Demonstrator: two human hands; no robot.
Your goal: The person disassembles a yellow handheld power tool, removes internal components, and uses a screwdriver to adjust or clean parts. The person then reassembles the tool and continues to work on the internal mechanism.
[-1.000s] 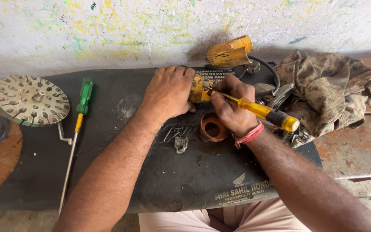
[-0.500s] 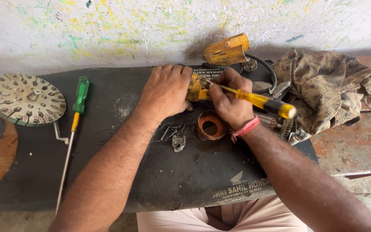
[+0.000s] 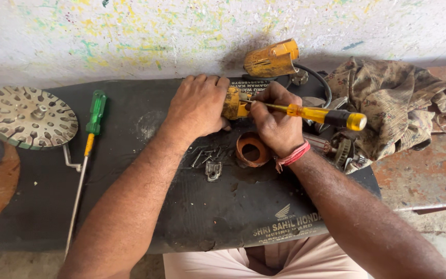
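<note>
Hands at work on a yellow part [image 3: 232, 103].
Left hand [image 3: 198, 106] clasps the part; right hand [image 3: 274, 121] grips a screwdriver [image 3: 316, 113], tip against it.

Your arms were bare to the frame edge, no sleeves showing. Left hand [image 3: 198, 106] had no rings, no watch, no glove; forearm w/ sparse dark hair. Right hand [image 3: 276, 120] was bare too, nails short. On your right wrist you wore a red-pink thread band [image 3: 292, 155], wrapped several times, strands a bit loose. Light beige trousers [image 3: 264, 263] covered your lap at the bottom edge.
</note>
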